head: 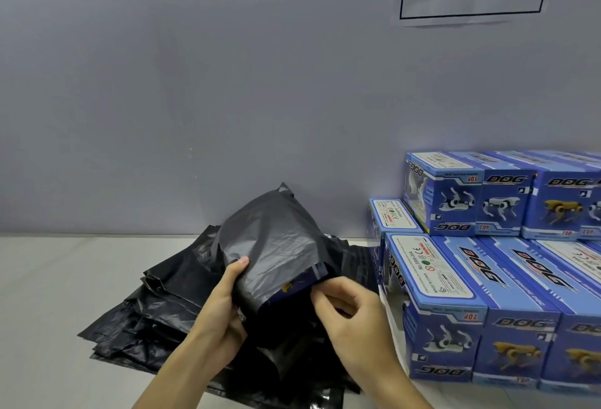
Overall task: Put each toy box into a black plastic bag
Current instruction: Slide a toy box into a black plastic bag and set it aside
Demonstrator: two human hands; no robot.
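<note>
Hands meet over the pile of black bags (156, 304) on the near left of the table (48, 278); the left hand (224, 298) grips the left side of one black plastic bag (273, 242), thumb curled over its top face, while the right hand (348, 308) pinches the bag's open edge at the near right, fingers bent round the film. The toy box (294, 286) sits mostly inside that bag, held just above the pile; only a blue strip of it, with a bit of yellow print, shows at the mouth between the two hands. The far end of the bag stands up slack against the wall (227, 83), which suggests the box has not reached the bottom.

To finish this step well, I would judge that the right hand should draw the mouth edge toward the person and over the exposed corner, while the left hand steadies the box through the plastic; pulling evenly matters, since thin film can snag or tear on a sharp cardboard corner.

Stacked boxes (507, 278) wait on the right, touching one another in two tiers; many appear left to bag.
</note>
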